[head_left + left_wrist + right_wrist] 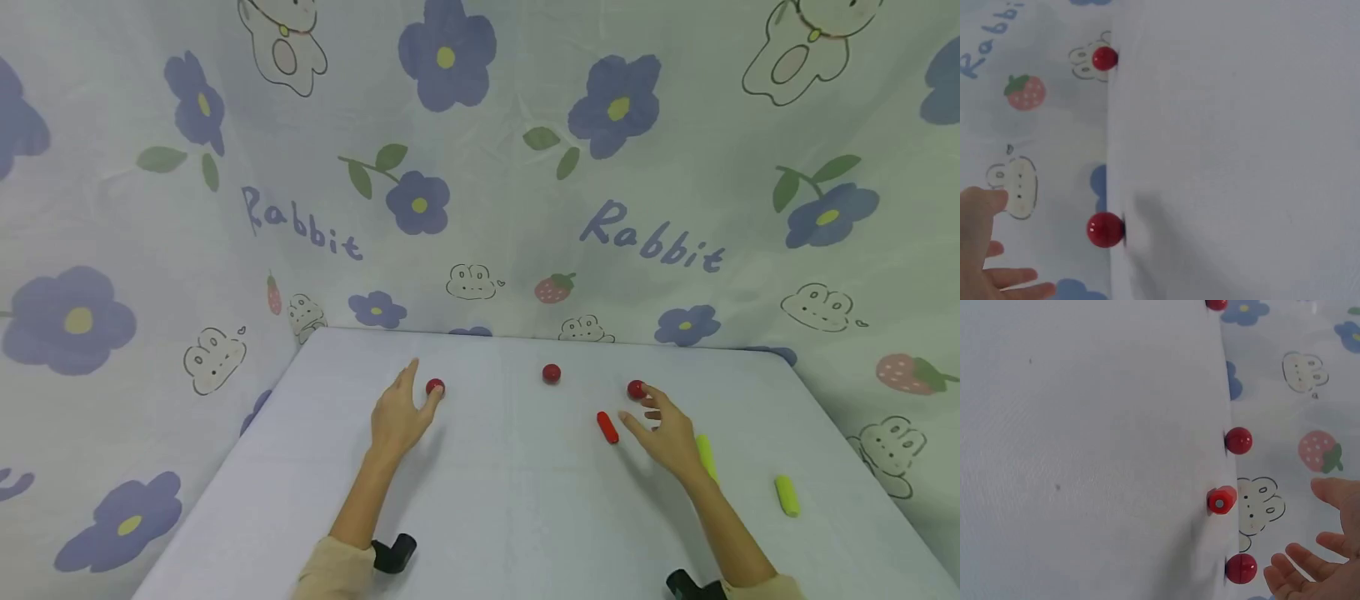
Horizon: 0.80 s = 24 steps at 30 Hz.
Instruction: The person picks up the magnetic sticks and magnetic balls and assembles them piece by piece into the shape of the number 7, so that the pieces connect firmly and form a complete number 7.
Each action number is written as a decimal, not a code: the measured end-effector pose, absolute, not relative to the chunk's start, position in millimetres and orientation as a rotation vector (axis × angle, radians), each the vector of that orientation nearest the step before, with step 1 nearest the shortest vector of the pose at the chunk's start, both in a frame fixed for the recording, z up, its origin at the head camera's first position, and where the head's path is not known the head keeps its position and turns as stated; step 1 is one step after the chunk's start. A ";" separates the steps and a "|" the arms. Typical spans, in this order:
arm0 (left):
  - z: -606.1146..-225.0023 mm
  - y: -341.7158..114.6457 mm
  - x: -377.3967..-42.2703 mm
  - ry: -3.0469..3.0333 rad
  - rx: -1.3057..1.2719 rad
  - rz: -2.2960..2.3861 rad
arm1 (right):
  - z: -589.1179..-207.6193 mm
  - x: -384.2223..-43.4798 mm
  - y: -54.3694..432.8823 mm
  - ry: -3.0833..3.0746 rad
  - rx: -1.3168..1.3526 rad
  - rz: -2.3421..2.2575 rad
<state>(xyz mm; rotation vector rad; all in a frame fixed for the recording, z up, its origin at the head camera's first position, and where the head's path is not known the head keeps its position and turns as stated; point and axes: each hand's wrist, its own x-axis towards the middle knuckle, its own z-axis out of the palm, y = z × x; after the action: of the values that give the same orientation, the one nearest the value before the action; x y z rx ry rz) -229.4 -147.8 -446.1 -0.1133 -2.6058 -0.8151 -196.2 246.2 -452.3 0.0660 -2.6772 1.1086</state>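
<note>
My left hand (396, 417) is raised over the left part of the table with its fingers spread and holds nothing. Just beyond its thumb sits a shiny red ball (433, 385), which also appears as a red ball (1105, 230) in the left wrist view. On the other side, my right hand (670, 439) hovers with loosely bent fingers and an empty grasp. A second red ball (636, 389) lies by its fingertips; in the right wrist view a small gap separates the hand from that ball (1241, 569). Left of the right thumb is a short red stick (607, 427).
Another red ball (551, 373) sits between the hands, near the back edge of the white table (495, 517). A yellow-green stick (706, 458) is partly hidden by the right forearm, and a shorter yellow-green stick (787, 496) lies farther right. Patterned cloth (510, 208) hangs behind.
</note>
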 end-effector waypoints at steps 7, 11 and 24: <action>-467.7 -149.9 -245.5 -2.506 -0.091 -0.910 | -466.3 -202.1 244.0 -2.711 -0.005 1.201; -476.5 -148.8 -254.3 -2.506 -0.090 -1.036 | -474.8 -205.7 242.8 -2.736 -0.039 1.221; -496.2 -139.0 -278.0 -2.520 -0.015 -1.089 | -489.6 -219.2 232.1 -2.721 -0.091 1.268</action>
<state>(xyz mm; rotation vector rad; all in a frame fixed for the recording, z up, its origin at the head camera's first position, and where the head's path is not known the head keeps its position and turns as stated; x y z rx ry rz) -278.0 -139.0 -496.2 -0.0151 -2.5196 -1.0893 -219.2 232.1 -489.6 -0.0912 -2.7213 1.2681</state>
